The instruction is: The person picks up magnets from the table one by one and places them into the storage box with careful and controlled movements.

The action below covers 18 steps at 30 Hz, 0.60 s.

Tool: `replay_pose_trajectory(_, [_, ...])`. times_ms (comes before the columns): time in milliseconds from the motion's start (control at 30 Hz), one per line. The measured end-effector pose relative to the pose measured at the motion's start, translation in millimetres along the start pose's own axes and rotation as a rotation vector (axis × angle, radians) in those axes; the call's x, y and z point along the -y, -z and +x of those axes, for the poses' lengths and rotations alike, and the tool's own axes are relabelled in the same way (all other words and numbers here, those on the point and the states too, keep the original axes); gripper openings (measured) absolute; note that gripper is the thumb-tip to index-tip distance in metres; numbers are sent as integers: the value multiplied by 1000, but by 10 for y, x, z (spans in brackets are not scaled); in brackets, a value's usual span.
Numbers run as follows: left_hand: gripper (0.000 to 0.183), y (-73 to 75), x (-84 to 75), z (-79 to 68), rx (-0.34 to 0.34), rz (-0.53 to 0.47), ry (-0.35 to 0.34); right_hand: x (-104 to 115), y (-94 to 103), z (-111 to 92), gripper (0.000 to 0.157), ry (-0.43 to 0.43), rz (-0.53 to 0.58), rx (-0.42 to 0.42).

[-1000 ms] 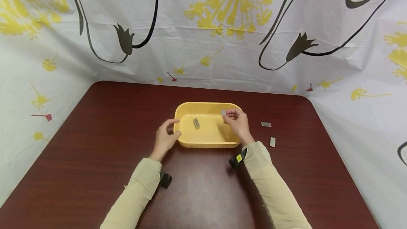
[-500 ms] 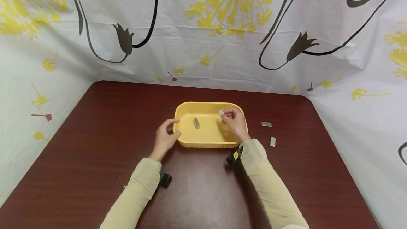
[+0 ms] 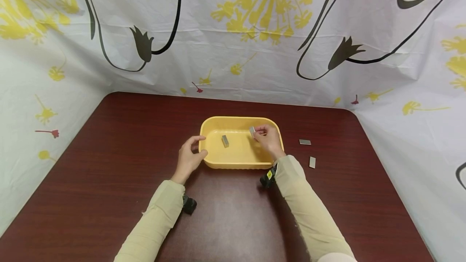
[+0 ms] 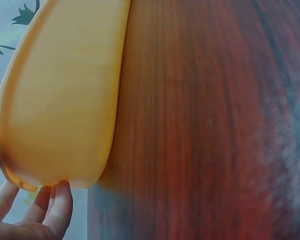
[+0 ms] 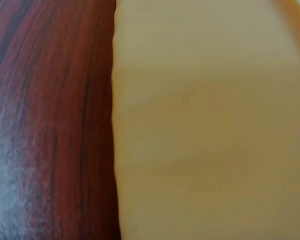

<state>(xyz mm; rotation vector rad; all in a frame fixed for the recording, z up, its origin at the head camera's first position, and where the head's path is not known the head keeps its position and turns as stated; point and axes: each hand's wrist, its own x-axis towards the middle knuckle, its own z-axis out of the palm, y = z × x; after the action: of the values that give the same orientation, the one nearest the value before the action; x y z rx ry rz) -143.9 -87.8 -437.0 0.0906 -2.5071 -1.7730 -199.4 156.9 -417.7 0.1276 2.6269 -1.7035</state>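
Observation:
A yellow plastic tray (image 3: 238, 165) stands on the table. My left hand (image 3: 188, 157) holds its left end, thumb and fingers at the rim; in the left wrist view, bent fingers (image 4: 61, 207) touch the tray's end wall. Over the right half of the tray, my right hand (image 3: 270, 141) pinches a small silver-grey rectangular block (image 3: 252, 131) between thumb and fingers. A small stack of similar blocks (image 3: 225, 141) lies in the tray's left half. The right wrist view shows the tray's side (image 5: 205, 125) close up, with my right hand out of sight.
Two more grey blocks lie on the table right of the tray: one flat block (image 3: 305, 142) crosswise, another block (image 3: 312, 162) lengthwise nearer me. The dark red-brown table (image 3: 109, 165) is bordered by a white flower-patterned sheet (image 3: 233, 51) behind and at both sides.
My right hand has shifted slightly left over the tray, carrying the pinched grey block, whose tilt has changed a little. The left hand and tray have stayed put.

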Motion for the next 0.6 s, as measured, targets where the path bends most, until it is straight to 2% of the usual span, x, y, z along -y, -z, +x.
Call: replay_pose_trajectory(600, [39, 5, -8, -11, 6, -2, 3, -68, 16, 6, 19, -41, -149, 112])
